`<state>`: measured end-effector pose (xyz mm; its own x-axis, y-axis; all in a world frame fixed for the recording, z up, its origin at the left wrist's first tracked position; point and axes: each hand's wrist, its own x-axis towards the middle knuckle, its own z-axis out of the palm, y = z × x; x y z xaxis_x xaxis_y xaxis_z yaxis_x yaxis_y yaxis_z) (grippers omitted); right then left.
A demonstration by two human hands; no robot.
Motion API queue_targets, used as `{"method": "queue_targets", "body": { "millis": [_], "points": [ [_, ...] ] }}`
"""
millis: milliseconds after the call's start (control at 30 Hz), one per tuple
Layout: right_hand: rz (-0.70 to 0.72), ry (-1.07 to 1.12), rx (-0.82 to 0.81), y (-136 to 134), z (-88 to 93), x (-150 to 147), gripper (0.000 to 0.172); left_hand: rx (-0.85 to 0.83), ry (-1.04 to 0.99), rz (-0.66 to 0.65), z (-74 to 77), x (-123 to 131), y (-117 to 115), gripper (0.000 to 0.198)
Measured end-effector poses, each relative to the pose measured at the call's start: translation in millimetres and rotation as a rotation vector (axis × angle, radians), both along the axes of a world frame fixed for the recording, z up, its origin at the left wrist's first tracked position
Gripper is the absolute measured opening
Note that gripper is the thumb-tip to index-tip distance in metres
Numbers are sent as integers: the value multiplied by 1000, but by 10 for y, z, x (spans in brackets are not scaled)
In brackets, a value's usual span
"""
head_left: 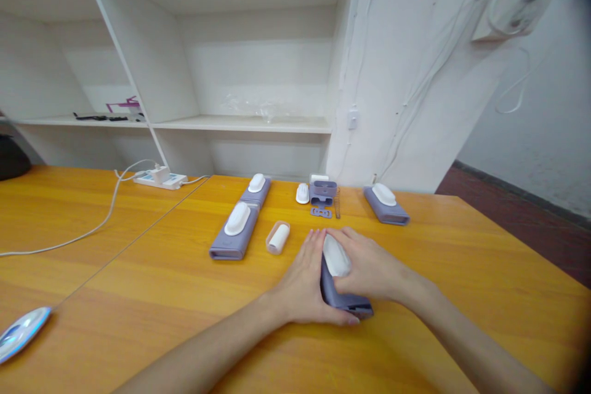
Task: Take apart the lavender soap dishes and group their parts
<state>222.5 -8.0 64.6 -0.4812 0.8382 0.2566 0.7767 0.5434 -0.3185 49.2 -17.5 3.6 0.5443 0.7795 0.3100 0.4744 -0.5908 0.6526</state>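
A purple-grey plastic case [336,295] with a white oval piece [336,257] on top lies on the table in front of me, slightly askew. My left hand [305,289] is closed along its left side, the thumb reaching around the near end, where a dark slot shows. From the right, my right hand [376,263] grips the white oval piece and the case's right side; its fingertips are partly hidden. Just beyond my left hand, a small clear holder [272,247] contains a white roll [279,237].
Similar assembled cases stand at left [229,245] and right [390,214]. Loose purple parts [322,197], a white ribbed piece [302,193] and a spring [337,204] lie at the back. A power strip [173,181], cable [104,221] and glossy white oval object [23,335] are on the left.
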Motion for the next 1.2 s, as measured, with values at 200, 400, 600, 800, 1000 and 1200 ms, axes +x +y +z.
{"method": "queue_targets", "body": {
  "millis": [200, 400, 600, 800, 1000, 1200],
  "points": [
    [-184, -121, 101, 24, 8, -124, 34, -34, -20, 82, -45, 45, -11, 136],
    [-535, 226, 71, 431, -350, 343, 33, -49, 26, 73, -18, -15, -29, 130],
    [-681, 163, 75, 634, -702, 635, 36, -60, 38, 69, -2, -37, -30, 122],
    [-709, 130, 149, 679, -755, 703, 42, -38, 66, 66, 12, -52, -28, 120],
    [-631, 144, 442, 361, -619, 605, 38, -23, 16, 55, 6, -74, -10, 119],
    [-194, 306, 252, -189, -562, 252, 29, -12, 1, 86, 20, -74, -22, 81]
  ]
}}
